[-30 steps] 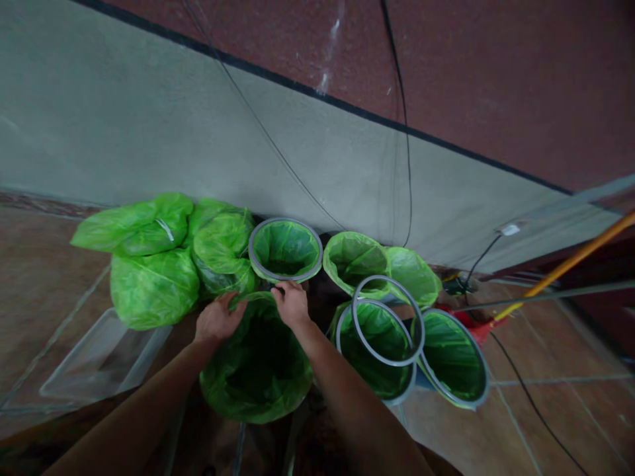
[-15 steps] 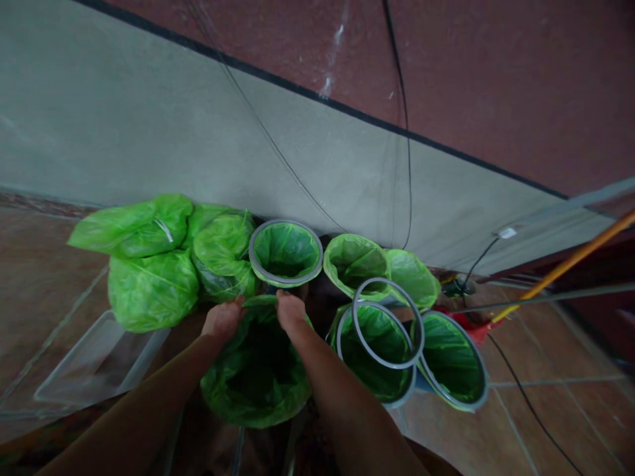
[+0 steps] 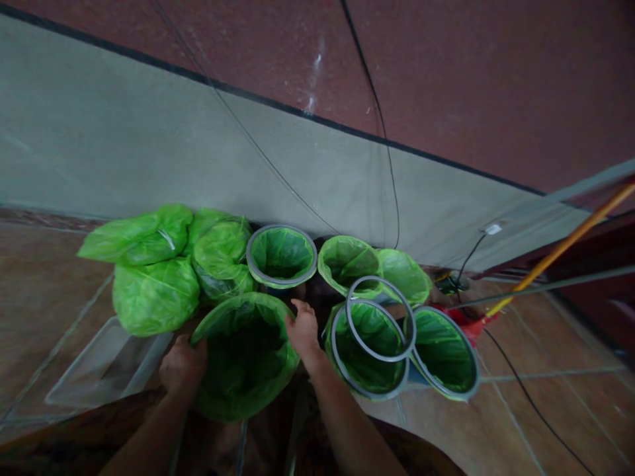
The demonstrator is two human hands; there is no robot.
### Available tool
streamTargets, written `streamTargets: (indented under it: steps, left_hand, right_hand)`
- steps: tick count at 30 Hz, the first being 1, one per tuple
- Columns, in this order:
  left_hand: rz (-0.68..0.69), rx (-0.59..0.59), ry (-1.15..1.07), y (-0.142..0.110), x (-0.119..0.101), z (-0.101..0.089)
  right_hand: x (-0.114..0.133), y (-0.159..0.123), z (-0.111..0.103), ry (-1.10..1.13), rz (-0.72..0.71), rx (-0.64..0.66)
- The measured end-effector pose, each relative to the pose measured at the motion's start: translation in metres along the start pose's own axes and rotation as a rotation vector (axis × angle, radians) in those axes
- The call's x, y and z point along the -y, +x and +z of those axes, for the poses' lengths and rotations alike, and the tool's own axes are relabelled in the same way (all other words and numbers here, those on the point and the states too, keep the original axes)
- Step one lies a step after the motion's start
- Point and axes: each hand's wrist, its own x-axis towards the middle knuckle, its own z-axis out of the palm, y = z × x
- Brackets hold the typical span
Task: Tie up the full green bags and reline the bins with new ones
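A bin lined with a green plastic bag (image 3: pixel 245 354) stands right in front of me, its mouth open. My left hand (image 3: pixel 182 365) is closed on the bag's left rim. My right hand (image 3: pixel 303 330) presses on the bag's right rim, fingers curled over the edge. A loose grey ring (image 3: pixel 380 319) leans on the neighbouring lined bin (image 3: pixel 367 354) to the right.
More green-lined bins with grey rings stand by the wall (image 3: pixel 282 254) and at the right (image 3: pixel 443 354). Tied full green bags (image 3: pixel 155 294) pile up at the left. A clear plastic tray (image 3: pixel 99 370) lies on the tiled floor. Cables hang down the wall; an orange pole (image 3: pixel 560 251) slants at right.
Both hands have slid from the far edge of the bag's mouth outward and toward me, to its left and right sides. The bag's opening is now stretched wider.
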Motion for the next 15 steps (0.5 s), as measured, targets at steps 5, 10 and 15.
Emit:
streamTargets:
  steps: [5,10,15]
  left_hand:
    - [-0.024,-0.302,-0.094,-0.029,-0.012,-0.001]
    - [0.496,-0.289,0.006,-0.006,-0.062,-0.025]
    - [0.626,-0.102,0.214,0.024,-0.080,-0.026]
  right_hand:
    - [-0.001,0.013,-0.004,0.036,0.017,-0.038]
    - [-0.001,0.011,0.009,-0.017,0.066,0.060]
    - [-0.007,-0.002,0.023,-0.007,0.150,0.286]
